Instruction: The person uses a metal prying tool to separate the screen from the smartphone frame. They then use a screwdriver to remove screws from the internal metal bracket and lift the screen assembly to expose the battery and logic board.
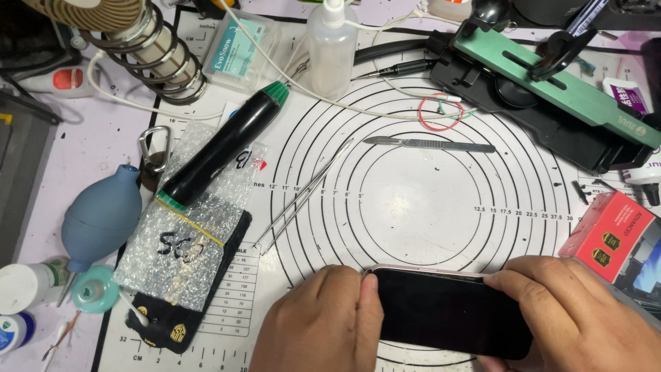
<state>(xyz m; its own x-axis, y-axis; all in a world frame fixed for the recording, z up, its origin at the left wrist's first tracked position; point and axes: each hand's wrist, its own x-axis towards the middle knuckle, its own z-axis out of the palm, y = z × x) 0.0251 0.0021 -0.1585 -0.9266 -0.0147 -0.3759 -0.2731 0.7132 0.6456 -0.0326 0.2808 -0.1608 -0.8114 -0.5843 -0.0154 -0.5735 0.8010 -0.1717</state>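
Head view — glossy black slab phone [451, 318], perhaps glass-faced, in both hands' clenched fingers — left hand [320, 327], right hand [585, 317].

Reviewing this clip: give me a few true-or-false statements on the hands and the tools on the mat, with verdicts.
1. Both hands hold the dark phone. True: left hand, right hand.
2. The tweezers are in the right hand. False: they lie on the mat.
3. The scalpel lies above the phone, untouched. True.
4. The blue air blower is right of the phone. False: it sits far left.
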